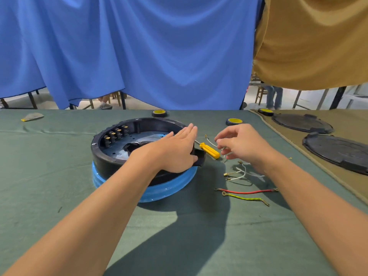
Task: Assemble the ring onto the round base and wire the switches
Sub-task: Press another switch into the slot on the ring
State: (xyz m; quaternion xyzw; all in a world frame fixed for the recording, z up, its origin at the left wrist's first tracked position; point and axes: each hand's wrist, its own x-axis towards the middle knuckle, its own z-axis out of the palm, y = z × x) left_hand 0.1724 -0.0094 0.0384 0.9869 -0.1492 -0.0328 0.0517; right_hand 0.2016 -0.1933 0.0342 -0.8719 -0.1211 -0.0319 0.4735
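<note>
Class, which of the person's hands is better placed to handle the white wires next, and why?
Right. The right hand hovers curled over the white wires, while the left hand lies flat on the black ring, apparently steadying it.

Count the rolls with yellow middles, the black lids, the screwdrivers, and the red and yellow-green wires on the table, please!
Black rolls with yellow middles: 3
Black round lids: 2
Yellow-handled screwdriver: 1
Red wire: 1
Yellow-green wire: 1
Total: 8
</note>
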